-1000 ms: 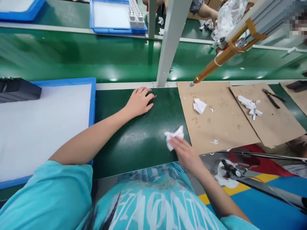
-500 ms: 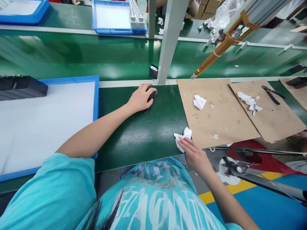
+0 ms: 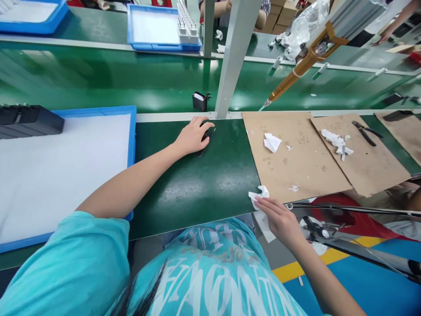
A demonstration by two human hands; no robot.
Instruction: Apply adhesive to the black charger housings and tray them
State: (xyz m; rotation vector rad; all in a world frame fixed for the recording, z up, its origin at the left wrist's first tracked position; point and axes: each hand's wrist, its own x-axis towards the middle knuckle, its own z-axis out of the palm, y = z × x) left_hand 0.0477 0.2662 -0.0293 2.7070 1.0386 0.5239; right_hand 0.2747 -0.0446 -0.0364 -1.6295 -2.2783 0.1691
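Teal shirt [image 3: 210,274] nearest cam, big white lettering across front, creased; no full word reads for sure. R hand [image 3: 279,219], fingers nearly straight, grips crumpled white tissue [image 3: 261,192] at front edge of green bench [image 3: 190,188], by near-L corner of brown cardboard [image 3: 305,162]; loose corners point away & L, no clear long axis. L hand [image 3: 190,138] farther in, fingers curled over small black item [image 3: 208,134]; can't tell if gripped or only pinned. Item's long axis runs diag., near-L to far-R, mostly hidden.

Open bench surface btwn hands, plus a strip L to blue tray [image 3: 132,145], which has white liner. On cardboard: white paper piece [image 3: 272,142] & scraps. Next sheet R carries white wad [image 3: 335,139] & pliers [image 3: 366,131], head far-L, handles R.

Gold driver [image 3: 289,83] slants down-L, tip near cardboard's far edge. Metal post [image 3: 230,74] at bench's far edge, R of L hand. Past it, glossy green strip [image 3: 115,79] w/ black box [image 3: 200,102]; co-worker's forearms at top.
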